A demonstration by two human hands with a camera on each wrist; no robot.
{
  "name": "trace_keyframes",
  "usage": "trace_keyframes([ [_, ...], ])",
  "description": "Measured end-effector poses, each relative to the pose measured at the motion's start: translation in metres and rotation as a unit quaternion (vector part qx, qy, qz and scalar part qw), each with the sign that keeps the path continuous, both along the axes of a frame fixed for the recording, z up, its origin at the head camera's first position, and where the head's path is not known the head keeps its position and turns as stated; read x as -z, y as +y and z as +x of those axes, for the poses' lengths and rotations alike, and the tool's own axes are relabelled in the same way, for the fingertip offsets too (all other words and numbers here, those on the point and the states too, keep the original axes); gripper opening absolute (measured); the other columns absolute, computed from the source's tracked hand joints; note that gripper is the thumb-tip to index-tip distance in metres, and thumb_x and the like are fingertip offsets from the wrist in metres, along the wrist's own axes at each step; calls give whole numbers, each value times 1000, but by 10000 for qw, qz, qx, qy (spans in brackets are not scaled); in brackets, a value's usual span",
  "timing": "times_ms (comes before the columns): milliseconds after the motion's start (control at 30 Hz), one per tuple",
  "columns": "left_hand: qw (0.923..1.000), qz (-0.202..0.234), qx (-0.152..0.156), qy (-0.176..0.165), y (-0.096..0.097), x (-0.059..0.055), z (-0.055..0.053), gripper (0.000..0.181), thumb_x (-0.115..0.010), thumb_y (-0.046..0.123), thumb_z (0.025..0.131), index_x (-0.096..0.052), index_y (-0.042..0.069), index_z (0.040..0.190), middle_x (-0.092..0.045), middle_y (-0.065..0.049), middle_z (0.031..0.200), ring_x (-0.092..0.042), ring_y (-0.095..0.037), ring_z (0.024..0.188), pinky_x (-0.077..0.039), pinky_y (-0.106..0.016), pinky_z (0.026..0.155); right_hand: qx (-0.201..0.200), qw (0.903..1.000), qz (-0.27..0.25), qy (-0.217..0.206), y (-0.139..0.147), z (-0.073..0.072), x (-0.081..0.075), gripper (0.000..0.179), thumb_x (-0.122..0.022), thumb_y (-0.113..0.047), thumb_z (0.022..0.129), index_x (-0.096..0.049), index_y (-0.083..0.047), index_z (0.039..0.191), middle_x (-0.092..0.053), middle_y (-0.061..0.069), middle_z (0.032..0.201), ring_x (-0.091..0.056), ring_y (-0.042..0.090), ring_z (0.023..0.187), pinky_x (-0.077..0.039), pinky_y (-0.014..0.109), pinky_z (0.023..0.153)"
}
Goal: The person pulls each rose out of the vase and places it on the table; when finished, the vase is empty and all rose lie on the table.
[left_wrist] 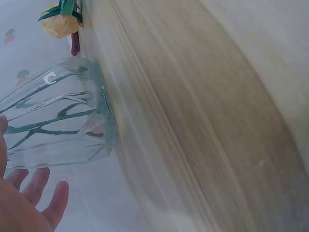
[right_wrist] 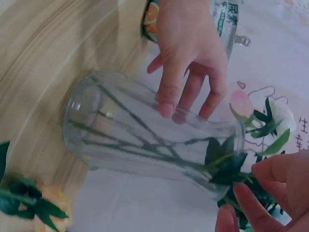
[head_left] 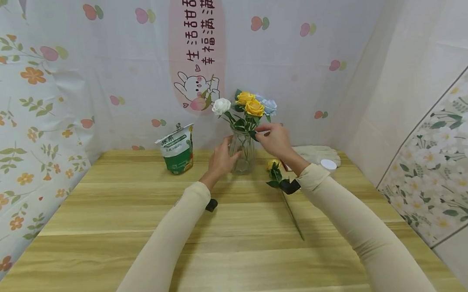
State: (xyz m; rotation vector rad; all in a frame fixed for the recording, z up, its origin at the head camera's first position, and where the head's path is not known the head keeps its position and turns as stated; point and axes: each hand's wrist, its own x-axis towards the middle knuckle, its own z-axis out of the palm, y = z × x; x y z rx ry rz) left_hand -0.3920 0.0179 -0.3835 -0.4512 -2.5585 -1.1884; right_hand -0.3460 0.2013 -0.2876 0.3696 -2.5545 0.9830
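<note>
A clear glass vase (head_left: 242, 159) stands upright near the back of the table, holding yellow roses (head_left: 254, 107), a white rose (head_left: 221, 106) and light blue roses (head_left: 269, 106). Its green stems cross inside the glass. My left hand (head_left: 221, 158) holds the vase from the left, thumb in front and fingers behind. At the rim, my right hand (head_left: 276, 140) pinches green leaves (right_wrist: 228, 168) below the blooms. Another yellow rose (head_left: 274, 164) lies on the table right of the vase, its stem pointing toward me.
A green and white pouch (head_left: 177, 152) with a clip on top stands left of the vase. Behind my right wrist lie a pale glove-like cloth (head_left: 316, 153) and a round white lid-like piece (head_left: 328, 164). A printed curtain (head_left: 293, 65) hangs behind the wooden table (head_left: 239, 259).
</note>
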Motion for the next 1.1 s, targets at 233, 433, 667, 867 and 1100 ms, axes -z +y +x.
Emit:
trace_keyframes([
  [233,9999,-64,38,-80,0,0,0,65,-66,40,95,-37,21,151,-54,-6,144,-61,-30,117,-53,-47,82,143,9997,-136,149,-12,-6,6,26,-61,-14,96,-74,-5,117,-66,15,125,-59,35,106,-50,46,84],
  [433,9999,-121,-39,-70,0,1,-2,66,-66,42,95,-37,23,151,-55,-6,144,-64,-29,112,-54,-44,79,133,9996,-40,226,-17,-12,10,28,-60,-13,95,-72,-5,120,-65,16,127,-59,35,107,-40,31,53],
  [667,9999,-163,-36,-45,-2,2,-1,65,-66,41,96,-37,21,151,-58,-9,140,-68,-31,104,-55,-43,73,-14,9994,-62,350,-21,-16,16,30,-59,-14,98,-69,-3,124,-64,18,129,-64,40,100,-33,27,45],
  [867,9997,-200,-96,-57,-3,1,-1,65,-64,44,96,-38,21,151,-59,-9,139,-67,-29,104,-55,-43,76,-60,9993,-199,318,-20,-17,16,30,-60,-17,98,-69,-4,124,-65,16,129,-57,40,118,-35,28,47],
  [1100,9999,-136,-53,-70,-2,0,0,64,-65,43,95,-38,22,150,-58,-8,140,-66,-31,108,-55,-44,77,-131,9993,-196,297,-20,-19,16,31,-60,-19,99,-69,-5,125,-67,16,125,-57,38,118,-48,35,59],
])
